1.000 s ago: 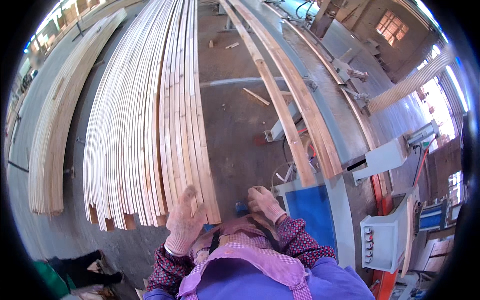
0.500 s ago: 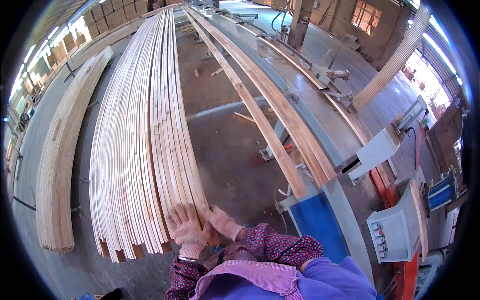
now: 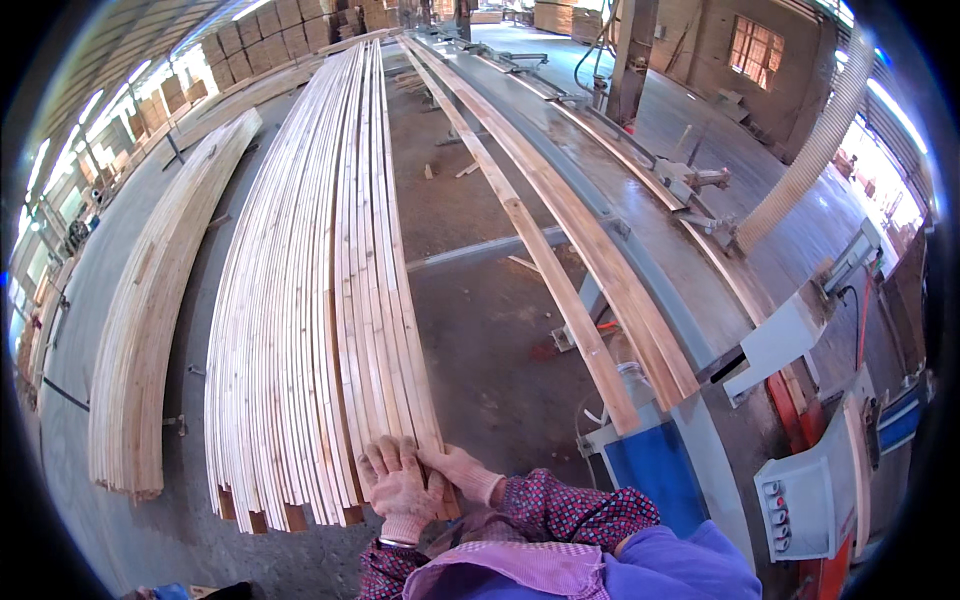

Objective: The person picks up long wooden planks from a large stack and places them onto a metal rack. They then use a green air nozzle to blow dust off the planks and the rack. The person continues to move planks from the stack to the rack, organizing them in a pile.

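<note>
A wide layer of long, pale wooden strips (image 3: 280, 330) lies side by side, running away from me. Over the near ends of its right-hand strips, my left hand (image 3: 402, 485) rests flat in a pinkish work glove, fingers spread. My right hand (image 3: 465, 473), gloved alike, is closed over the outer edge of the rightmost wooden strip (image 3: 420, 400), close beside my left thumb. Some of its fingers are hidden. To the right, a single narrow board (image 3: 560, 290) and a wider pair of boards (image 3: 610, 280) slope down to a blue-topped machine end (image 3: 655, 470).
A second stack of strips (image 3: 165, 330) lies at the left. On the right stand a grey control box (image 3: 805, 505) with several buttons, a ribbed hose (image 3: 795, 155) and a long machine bed (image 3: 600, 160). A grey crossbar (image 3: 490, 250) spans the gap between strips and boards.
The whole view has shifted, so the scene sits further right and lower in the picture. Both hands keep nearly the same place on the strips.
</note>
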Motion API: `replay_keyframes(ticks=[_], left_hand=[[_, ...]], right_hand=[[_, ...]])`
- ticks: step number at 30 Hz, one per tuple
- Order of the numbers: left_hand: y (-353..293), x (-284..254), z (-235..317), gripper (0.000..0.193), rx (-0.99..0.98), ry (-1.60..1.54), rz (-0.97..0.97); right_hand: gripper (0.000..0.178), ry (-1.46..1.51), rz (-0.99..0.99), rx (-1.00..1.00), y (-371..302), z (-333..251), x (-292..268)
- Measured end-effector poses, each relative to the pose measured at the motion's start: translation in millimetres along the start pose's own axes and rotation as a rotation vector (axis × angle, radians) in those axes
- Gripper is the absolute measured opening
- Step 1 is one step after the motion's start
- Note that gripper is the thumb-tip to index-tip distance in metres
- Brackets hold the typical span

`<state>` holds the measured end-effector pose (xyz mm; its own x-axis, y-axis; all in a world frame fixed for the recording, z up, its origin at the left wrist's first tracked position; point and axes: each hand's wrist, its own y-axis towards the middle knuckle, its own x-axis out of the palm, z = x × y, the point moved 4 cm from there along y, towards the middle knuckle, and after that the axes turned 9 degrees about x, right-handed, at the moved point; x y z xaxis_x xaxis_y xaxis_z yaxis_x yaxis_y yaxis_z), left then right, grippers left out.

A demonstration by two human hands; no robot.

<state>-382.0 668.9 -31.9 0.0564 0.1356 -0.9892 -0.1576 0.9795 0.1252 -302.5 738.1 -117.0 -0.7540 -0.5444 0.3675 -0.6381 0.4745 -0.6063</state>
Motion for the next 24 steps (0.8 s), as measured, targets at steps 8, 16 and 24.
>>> replay_keyframes(ticks=[8, 16, 24], left_hand=[[4.1, -7.1, 2.2, 0.074, -0.037, -0.095, 0.014], [4.9, 4.9, 5.8, 0.072, -0.042, -0.018, -0.023], [-1.0, 13.0, -13.4, 0.080, -0.140, -0.035, -0.252]], right_hand=[[0.056, 0.089, -0.059, -0.021, 4.3, 5.7, -1.4], [0.071, -0.480, 0.312, -0.076, -40.9, -28.8, -34.9], [0.027, 0.248, 0.946, -0.578, -176.3, -22.5, -218.3]])
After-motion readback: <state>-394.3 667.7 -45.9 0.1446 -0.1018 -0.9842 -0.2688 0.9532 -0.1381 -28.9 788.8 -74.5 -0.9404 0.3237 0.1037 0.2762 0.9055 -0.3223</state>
